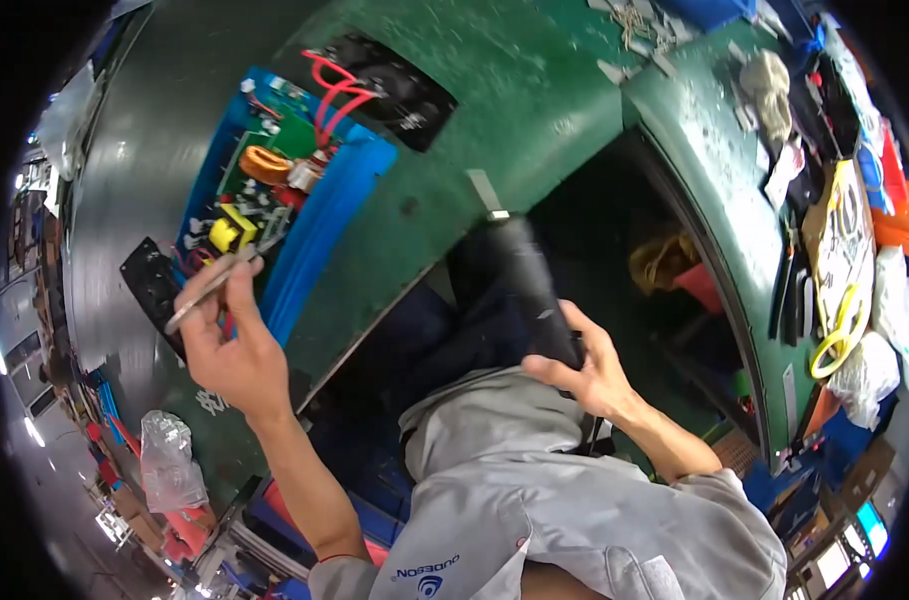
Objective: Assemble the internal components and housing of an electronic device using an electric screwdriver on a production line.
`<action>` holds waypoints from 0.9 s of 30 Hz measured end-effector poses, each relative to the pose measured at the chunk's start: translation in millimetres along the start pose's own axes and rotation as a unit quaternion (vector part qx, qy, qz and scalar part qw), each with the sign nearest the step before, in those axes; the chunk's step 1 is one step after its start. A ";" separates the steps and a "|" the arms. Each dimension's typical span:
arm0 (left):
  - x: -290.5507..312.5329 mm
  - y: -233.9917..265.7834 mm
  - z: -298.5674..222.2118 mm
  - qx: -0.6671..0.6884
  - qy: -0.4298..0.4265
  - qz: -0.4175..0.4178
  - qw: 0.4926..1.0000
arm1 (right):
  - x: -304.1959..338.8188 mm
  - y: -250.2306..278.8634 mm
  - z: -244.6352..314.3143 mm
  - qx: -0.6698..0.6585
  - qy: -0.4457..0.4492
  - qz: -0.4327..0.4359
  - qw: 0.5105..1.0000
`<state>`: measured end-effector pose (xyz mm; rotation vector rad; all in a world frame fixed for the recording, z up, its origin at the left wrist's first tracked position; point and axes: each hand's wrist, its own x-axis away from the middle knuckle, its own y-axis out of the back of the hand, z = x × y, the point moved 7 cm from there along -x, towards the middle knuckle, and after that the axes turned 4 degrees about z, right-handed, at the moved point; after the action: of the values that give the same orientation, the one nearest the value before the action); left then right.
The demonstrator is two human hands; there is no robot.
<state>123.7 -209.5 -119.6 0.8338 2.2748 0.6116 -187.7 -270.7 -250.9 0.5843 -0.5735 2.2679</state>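
Observation:
My left hand is closed on a slim, pale metal tool that looks like tweezers, held over the near end of an open blue metal case. Inside the case lies a green circuit board with an orange coil and a yellow-wrapped transformer. Thick red wires run from the board to a black end plate. A second black plate sits beside my left fingers. My right hand grips a black, motion-blurred cylindrical power tool, its tip toward the bench edge.
The green bench has an inner corner and an opening in front of me. A small grey strip shows at the tool's tip. Yellow tape rolls, hand tools and bags crowd the right side. A clear plastic bag is at left.

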 end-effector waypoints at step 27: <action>3.1 9.3 4.6 -0.109 0.011 0.045 0.993 | -23.9 -54.3 21.8 0.143 0.129 0.163 0.968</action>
<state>128.7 -200.0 -118.4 0.8269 2.1507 0.8955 -127.6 -260.2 -234.3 0.3384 -0.2244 2.7109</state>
